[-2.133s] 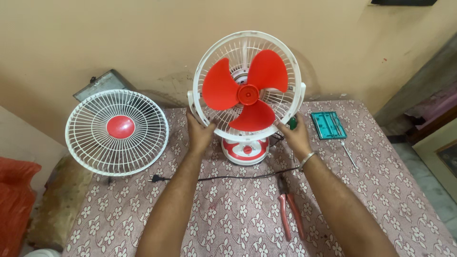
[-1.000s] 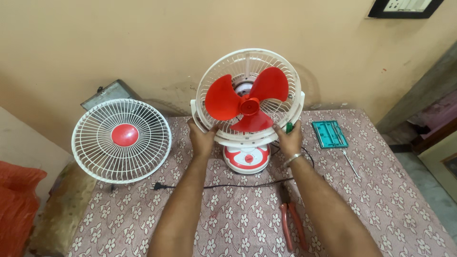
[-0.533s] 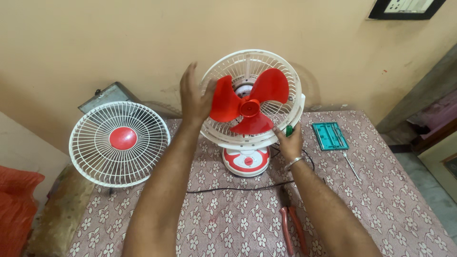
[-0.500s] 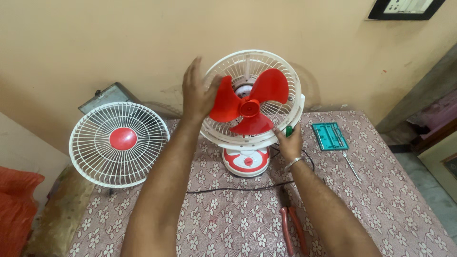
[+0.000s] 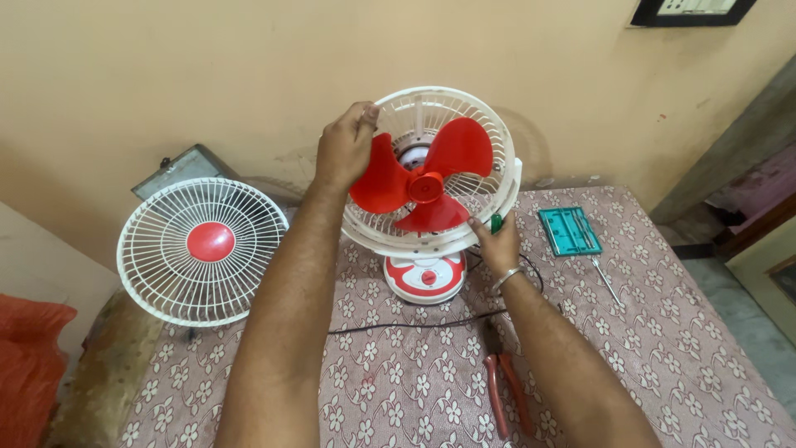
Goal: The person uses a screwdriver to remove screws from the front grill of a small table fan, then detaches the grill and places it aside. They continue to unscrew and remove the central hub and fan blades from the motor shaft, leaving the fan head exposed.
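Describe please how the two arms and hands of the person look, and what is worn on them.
Both forearms are bare, with no sleeves in view and some dark hair. The left hand wears no gloves or rings that I can see. The right hand has a thin silver bangle at the wrist.

Blades (image 5: 419, 178) showing red, just right of the left hand (image 5: 344, 149) grip; cage (image 5: 489, 141) white w/ thin ribs. Base (image 5: 423, 278) below the grip: white w/ red swirls & red knob. Loose grille (image 5: 203, 249) left of the grip: white wires, red disc at centre. Cloth (image 5: 398, 390) under the arms showing pinkish-brown w/ white flower print. By the right hand (image 5: 497, 245): green handle (image 5: 496, 222), teal case (image 5: 568, 231), red-handled pliers (image 5: 506, 394), black cord (image 5: 398, 322).
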